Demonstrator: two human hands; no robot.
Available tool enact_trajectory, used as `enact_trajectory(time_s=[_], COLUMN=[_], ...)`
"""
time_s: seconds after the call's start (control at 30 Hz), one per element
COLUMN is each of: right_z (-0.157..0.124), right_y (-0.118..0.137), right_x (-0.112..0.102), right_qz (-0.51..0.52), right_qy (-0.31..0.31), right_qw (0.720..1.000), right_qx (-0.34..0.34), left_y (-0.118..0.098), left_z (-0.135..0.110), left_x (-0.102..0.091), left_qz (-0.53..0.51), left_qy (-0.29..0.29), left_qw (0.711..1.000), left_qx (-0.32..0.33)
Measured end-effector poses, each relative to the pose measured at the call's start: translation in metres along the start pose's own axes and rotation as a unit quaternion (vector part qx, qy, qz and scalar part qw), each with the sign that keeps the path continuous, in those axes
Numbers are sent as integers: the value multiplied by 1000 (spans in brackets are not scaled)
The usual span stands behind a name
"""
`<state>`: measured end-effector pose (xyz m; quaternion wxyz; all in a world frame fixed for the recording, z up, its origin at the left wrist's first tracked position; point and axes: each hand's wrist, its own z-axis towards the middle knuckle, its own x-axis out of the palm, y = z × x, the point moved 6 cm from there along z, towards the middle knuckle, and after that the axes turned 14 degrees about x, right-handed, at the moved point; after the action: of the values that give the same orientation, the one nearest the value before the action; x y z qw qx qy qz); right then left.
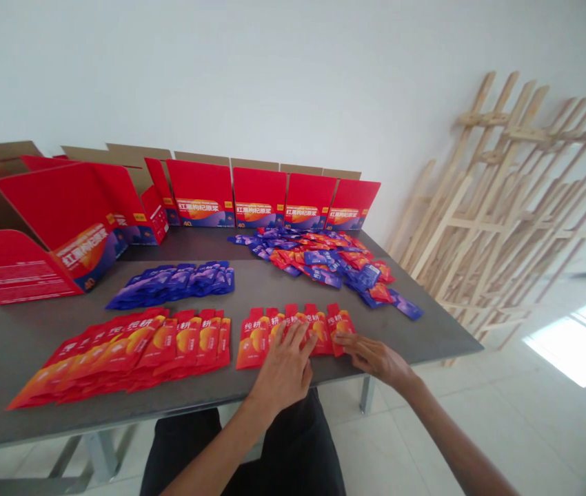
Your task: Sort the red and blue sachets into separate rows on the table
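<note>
Resting over a row of red sachets, the left hand has its fingers spread and slightly bent, and it does not close around anything. The row lies along the near edge of the grey table, a little right of the middle, and the fingers cover part of it. The right hand comes from the right side and its fingertips touch the rightmost sachet, which lies slightly apart from its neighbours. Whether these fingers pinch the sachet or only press on it, I cannot tell.

To the left of the row, a bigger group of red sachets lies overlapping, like a fan. Just behind this group, blue sachets overlap in the same manner. Farther to the right, a loose heap mixes red and blue sachets. Printed red cartons stand in a line at the far edge, and another open carton stands at the left. Behind the table is a white wall; at the far right, wooden frames lean together.
</note>
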<state>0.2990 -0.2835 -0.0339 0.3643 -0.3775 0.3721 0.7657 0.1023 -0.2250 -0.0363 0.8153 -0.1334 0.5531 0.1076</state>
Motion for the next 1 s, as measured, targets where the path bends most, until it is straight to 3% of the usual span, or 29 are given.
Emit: enact_trajectory(time_s=[0.17, 0.37, 0.63, 0.83, 0.9, 1.0], right_z=[-10, -17, -2, -4, -9, -29], right_y=[-14, -34, -26, -24, -37, -81], right_x=[0, -3, 11, 11, 0, -35], right_qz=[-11, -13, 36, 73, 54, -18], right_qy=[-24, -19, 5, 16, -17, -175], right_qw=[998, 977, 983, 982, 981, 952], right_qx=[50, 210, 178, 172, 187, 250], left_y=[-14, -14, -15, -16, -15, -15], left_z=[15, 19, 17, 19, 19, 19], left_x=[6, 16, 16, 15, 14, 13], left_qz=[-25, -28, -23, -21, -21, -20], left_qy=[-5, -7, -7, 1, 1, 5], left_qw=[998, 999, 999, 999, 999, 999], left_qx=[56, 44, 42, 38, 36, 36])
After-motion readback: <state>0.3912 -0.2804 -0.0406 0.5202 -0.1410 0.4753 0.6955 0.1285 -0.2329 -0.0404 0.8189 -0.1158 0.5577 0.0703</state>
